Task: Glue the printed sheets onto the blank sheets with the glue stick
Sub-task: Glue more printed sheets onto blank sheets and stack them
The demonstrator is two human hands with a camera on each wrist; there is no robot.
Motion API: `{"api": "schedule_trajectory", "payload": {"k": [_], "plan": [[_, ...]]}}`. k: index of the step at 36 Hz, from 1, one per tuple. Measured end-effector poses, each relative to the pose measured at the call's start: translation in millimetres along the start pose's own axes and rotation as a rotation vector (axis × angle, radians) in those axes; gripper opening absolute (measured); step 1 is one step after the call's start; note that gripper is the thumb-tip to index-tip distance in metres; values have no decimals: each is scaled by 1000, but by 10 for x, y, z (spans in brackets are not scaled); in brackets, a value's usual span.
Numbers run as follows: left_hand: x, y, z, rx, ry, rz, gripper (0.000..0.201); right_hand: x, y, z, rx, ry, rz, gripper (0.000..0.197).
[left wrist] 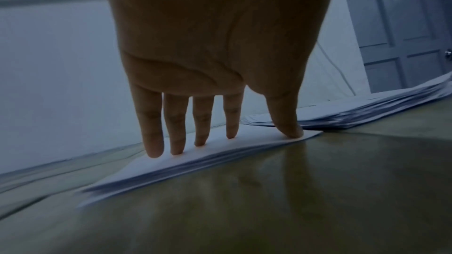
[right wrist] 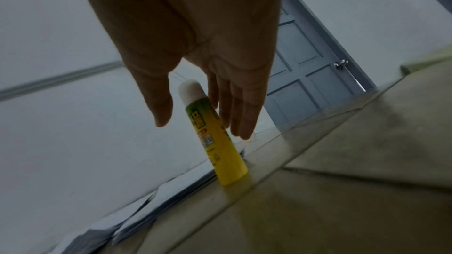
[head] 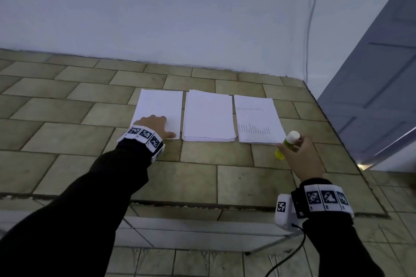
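On the tiled counter [head: 202,177] lie three paper stacks. The left hand [head: 155,126] presses straight fingers [left wrist: 154,142] on the left blank stack [head: 159,105]. The right hand [head: 299,155], its grip apart, flanks the upright yellow glue stick [right wrist: 215,136] just beside the printed stack [head: 256,119]; contact is unclear.

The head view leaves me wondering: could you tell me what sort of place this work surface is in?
Probably an ordinary indoor room, not a workshop: a tiled counter set against a plain painted wall, a panelled door at the right, and paper stacks laid out for a desk-type gluing job.
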State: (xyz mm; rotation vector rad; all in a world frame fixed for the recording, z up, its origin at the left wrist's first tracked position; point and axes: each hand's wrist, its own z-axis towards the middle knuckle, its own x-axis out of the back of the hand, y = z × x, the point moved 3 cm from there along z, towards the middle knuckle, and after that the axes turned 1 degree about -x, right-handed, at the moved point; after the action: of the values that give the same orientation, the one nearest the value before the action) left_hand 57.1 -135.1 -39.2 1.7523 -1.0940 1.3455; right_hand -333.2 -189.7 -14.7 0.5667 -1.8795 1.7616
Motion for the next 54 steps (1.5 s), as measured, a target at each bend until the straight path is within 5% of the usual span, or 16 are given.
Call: {"api": "schedule_trajectory", "payload": {"k": [8,15,19,25,30,38,44,48,54], "plan": [[52,-73,4,6,82,-155,52,-19,-27,6,32,4,-99,37],[502,-143,-231,40,428,-394,50,-36,-27,-14,26,10,-117,37],[682,-46,-490,-159,570,-526,44,-45,-38,-25,25,-4,-126,39],[413,340,-987,-554,254,-522,49,-70,-82,-25,84,-61,-148,40],[-61,497,-1185,-684,-51,-261,70,-119,-96,-36,135,-116,-109,42],[-422,362,-1279,-807,-98,-139,64,-208,-151,-162,203,-182,-12,36],[-472,326,-1287,-791,-124,-86,62,-332,-225,-273,210,-280,44,36],[-387,291,-1303,-749,-115,-264,64,-377,-270,-301,185,-294,111,30],[-337,273,-1373,-396,175,-263,80,-433,-309,-334,156,-329,204,27]]}}
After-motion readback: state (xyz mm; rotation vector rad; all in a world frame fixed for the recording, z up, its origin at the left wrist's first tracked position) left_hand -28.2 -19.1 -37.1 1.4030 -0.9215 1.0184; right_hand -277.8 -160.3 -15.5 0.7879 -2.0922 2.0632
